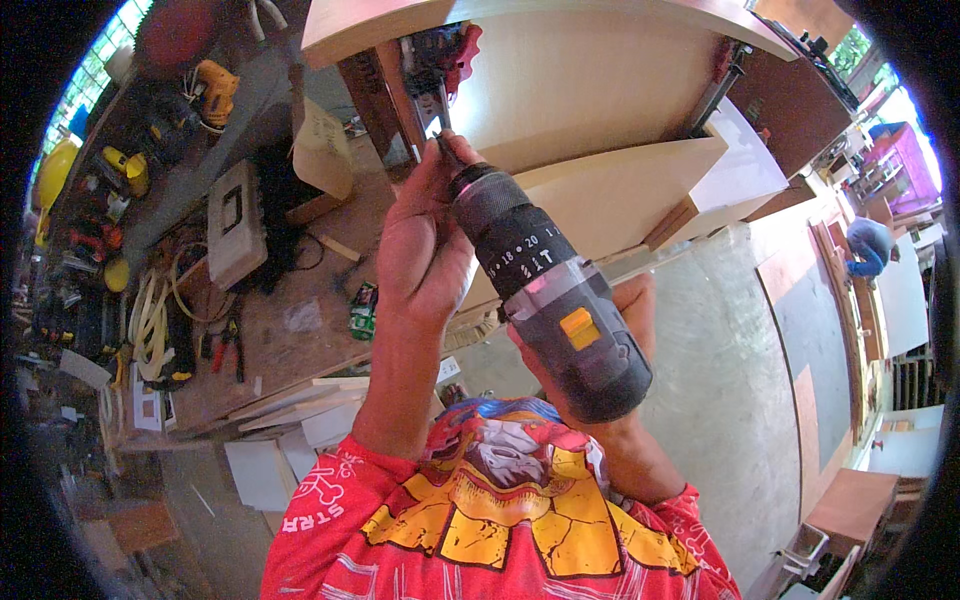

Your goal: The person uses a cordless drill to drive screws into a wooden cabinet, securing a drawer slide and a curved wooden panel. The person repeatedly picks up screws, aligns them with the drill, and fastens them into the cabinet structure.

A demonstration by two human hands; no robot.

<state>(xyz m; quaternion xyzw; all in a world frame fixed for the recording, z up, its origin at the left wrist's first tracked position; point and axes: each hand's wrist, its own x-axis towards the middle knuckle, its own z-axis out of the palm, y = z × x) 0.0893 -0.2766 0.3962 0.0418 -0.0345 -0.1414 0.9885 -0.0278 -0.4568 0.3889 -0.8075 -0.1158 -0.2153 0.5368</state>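
A black and grey cordless drill [560, 310] with an orange switch points up and away from me. My right hand [532, 352] grips it from beneath, mostly hidden by the drill's body. The fingers of my left hand [430, 215] are closed around the thin bit just ahead of the chuck. Beyond them, a metal rail [432, 105] runs along the inner side of a pale wooden cabinet [580, 90]. A clamp with a red handle [466, 58] sits by that rail. Light falls on the wood near the bit; its tip is hard to make out.
On the left, a workbench [300, 350] carries a pale tool case [235, 225], a yellow drill [213, 92], red-handled pliers [230, 352] and a green can [363, 310]. Pale boards [640, 190] stand below the cabinet. Another person [870, 245] bends over at the far right.
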